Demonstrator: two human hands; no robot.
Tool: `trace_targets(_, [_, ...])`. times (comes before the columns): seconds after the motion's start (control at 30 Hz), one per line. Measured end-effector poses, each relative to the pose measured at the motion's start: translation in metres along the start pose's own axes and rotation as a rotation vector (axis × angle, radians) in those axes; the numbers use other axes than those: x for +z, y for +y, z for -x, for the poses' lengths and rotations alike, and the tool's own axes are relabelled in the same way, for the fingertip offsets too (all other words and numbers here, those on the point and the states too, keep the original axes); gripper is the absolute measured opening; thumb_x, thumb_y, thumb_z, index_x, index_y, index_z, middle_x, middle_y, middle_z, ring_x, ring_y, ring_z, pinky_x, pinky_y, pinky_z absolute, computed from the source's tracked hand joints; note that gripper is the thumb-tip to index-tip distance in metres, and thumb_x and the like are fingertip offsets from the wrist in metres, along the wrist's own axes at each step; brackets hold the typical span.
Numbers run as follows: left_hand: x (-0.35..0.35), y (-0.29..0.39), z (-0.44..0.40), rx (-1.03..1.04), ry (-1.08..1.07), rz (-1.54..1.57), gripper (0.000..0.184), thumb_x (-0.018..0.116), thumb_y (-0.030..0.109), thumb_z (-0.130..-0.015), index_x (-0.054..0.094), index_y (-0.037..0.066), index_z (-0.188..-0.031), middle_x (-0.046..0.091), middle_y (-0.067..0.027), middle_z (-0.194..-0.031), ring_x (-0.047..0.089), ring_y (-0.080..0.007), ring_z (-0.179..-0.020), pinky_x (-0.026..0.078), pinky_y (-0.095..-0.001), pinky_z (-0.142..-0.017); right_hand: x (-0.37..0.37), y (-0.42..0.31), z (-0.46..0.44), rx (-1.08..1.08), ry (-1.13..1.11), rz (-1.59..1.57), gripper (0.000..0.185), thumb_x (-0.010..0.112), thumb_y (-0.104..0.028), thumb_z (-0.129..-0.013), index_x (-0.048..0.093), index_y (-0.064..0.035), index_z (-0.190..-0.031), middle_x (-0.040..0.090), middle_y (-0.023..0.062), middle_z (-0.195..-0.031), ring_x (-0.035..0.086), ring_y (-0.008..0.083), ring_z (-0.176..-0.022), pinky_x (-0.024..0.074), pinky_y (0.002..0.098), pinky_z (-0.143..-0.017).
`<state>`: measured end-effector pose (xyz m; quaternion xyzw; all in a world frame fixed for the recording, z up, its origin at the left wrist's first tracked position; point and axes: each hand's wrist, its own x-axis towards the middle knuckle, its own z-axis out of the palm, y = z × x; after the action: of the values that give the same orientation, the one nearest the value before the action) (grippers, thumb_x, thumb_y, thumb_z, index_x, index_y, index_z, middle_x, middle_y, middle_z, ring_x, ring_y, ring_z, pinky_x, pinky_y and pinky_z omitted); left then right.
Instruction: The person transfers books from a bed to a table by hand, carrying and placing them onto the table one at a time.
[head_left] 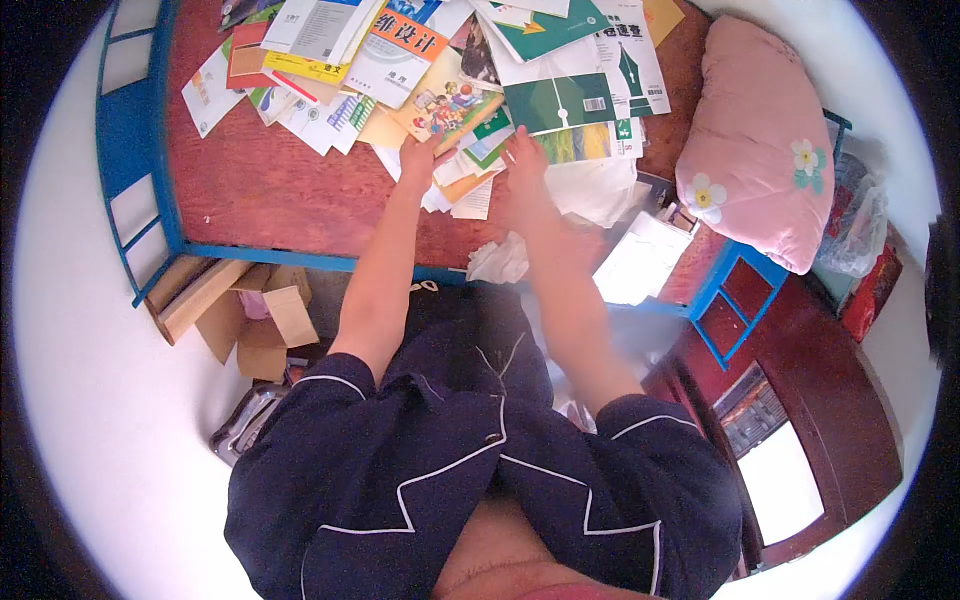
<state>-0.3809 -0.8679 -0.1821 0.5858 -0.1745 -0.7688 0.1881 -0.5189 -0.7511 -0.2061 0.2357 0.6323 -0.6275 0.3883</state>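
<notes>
My left hand touches the lower edge of the illustrated booklet, upper centre of the frame, with children and a ball on its cover. Its fingers are partly bent; I can't tell whether they pinch the paper or just rest there. My right hand reaches in beside the loose papers, fingers slightly apart, below the dark green cover; blur keeps me from telling whether it grips anything.

The books overlap loosely, so I judge that a tug on the illustrated booklet could drag its neighbours along or send them sliding. Catching only one leaf could crease or tear it. My right forearm passes close to the crumpled tissue near the bed's front edge; a careless sweep might knock that off, or the white box at right of centre.

The orange-banded book reads 维设计 in big characters, with what looks like 地理 smaller below. The yellow cover at upper left shows 语文. On the pen-nib booklet, upper right, I make out 速查. No brand is readable.
</notes>
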Motion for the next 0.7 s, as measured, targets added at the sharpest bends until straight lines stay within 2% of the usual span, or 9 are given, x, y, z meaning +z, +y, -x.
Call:
trace_targets(0.07, [-0.015,-0.010,0.011,0.022,-0.039,-0.051,0.028,0.055,0.001,-0.085,0.047,-0.002,-0.112,0.056,-0.0135,-0.108,0.062,-0.0238,-0.089,0.059,-0.0343,-0.070,0.005,-0.011,-0.006,0.123,0.058,0.036,0.027,0.066,-0.028,-0.082,0.052,-0.0068,-0.091,0.054,0.0021,-0.080,0.053,0.0143,-0.070,0.0463,0.0291,-0.059])
trace_targets(0.1, [-0.024,-0.016,0.020,0.038,-0.081,-0.092,0.030,0.054,-0.001,-0.085,0.046,-0.003,-0.114,0.056,-0.0138,-0.108,0.062,-0.0247,-0.088,0.059,-0.0351,-0.070,0.005,-0.015,-0.008,0.130,0.047,0.028,0.027,0.066,-0.028,-0.082,0.052,-0.0068,-0.091,0.054,0.0021,-0.080,0.053,0.0143,-0.070,0.0463,0.0291,-0.059])
trace_targets(0.17, [-0.034,-0.025,0.046,0.045,-0.067,-0.147,0.033,0.054,-0.002,-0.084,0.045,-0.002,-0.116,0.057,-0.0137,-0.108,0.063,-0.0254,-0.085,0.059,-0.0354,-0.069,0.006,-0.026,-0.018,0.289,0.088,0.078,0.037,0.063,-0.034,-0.084,0.049,-0.0076,-0.107,0.055,0.0074,-0.093,0.054,0.0190,-0.085,0.0453,0.0364,-0.072])
trace_targets(0.2, [-0.038,-0.030,0.058,0.005,-0.041,-0.185,0.034,0.054,-0.002,-0.084,0.045,-0.003,-0.116,0.057,-0.0140,-0.107,0.064,-0.0261,-0.084,0.059,-0.0355,-0.068,-0.013,0.007,-0.060,0.081,-0.074,0.128,0.036,0.063,-0.033,-0.084,0.047,-0.0120,-0.108,0.056,0.0046,-0.092,0.054,0.0186,-0.084,0.0447,0.0374,-0.071])
trace_targets(0.37, [-0.068,-0.056,0.090,-0.106,-0.089,-0.213,0.034,0.054,-0.001,-0.085,0.044,-0.003,-0.117,0.058,-0.0148,-0.106,0.064,-0.0279,-0.085,0.059,-0.0361,-0.068,-0.015,-0.019,-0.017,0.022,-0.165,0.083,0.033,0.065,-0.026,-0.083,0.046,-0.0150,-0.107,0.056,0.0010,-0.094,0.055,0.0182,-0.082,0.0444,0.0376,-0.070])
trace_targets(0.43, [-0.076,-0.064,0.098,-0.071,-0.085,-0.263,0.034,0.053,0.000,-0.086,0.043,-0.003,-0.118,0.058,-0.0155,-0.107,0.064,-0.0294,-0.086,0.059,-0.0373,-0.069,-0.015,-0.018,-0.004,0.041,-0.132,0.009,0.034,0.066,-0.018,-0.081,0.046,-0.0113,-0.108,0.053,0.0034,-0.099,0.054,0.0163,-0.081,0.0481,0.0350,-0.064])
trace_targets(0.5, [-0.085,-0.067,0.110,-0.051,-0.095,-0.266,0.034,0.053,0.000,-0.086,0.043,-0.003,-0.118,0.057,-0.0155,-0.107,0.064,-0.0292,-0.086,0.059,-0.0375,-0.069,-0.025,-0.003,0.016,0.049,-0.088,-0.076,0.029,0.067,-0.016,-0.081,0.048,-0.0088,-0.102,0.057,0.0037,-0.089,0.055,0.0164,-0.072,0.0482,0.0299,-0.056])
trace_targets(0.6, [-0.101,-0.071,0.125,0.005,-0.065,-0.275,0.033,0.052,0.002,-0.087,0.043,-0.002,-0.119,0.057,-0.0155,-0.107,0.063,-0.0285,-0.085,0.059,-0.0376,-0.068,-0.053,0.040,0.033,0.084,-0.184,-0.143,0.024,0.060,-0.015,-0.086,0.049,-0.0105,-0.106,0.058,0.0039,-0.084,0.058,0.0176,-0.066,0.0479,0.0287,-0.057])
trace_targets(0.7, [-0.117,-0.075,0.142,0.042,-0.001,-0.298,0.033,0.051,0.004,-0.088,0.043,0.000,-0.120,0.057,-0.0150,-0.106,0.063,-0.0272,-0.085,0.058,-0.0371,-0.066,-0.075,0.073,0.060,-0.230,-0.264,0.272,0.020,0.058,-0.014,-0.087,0.049,-0.0067,-0.103,0.058,0.0055,-0.082,0.058,0.0176,-0.063,0.0485,0.0272,-0.054])
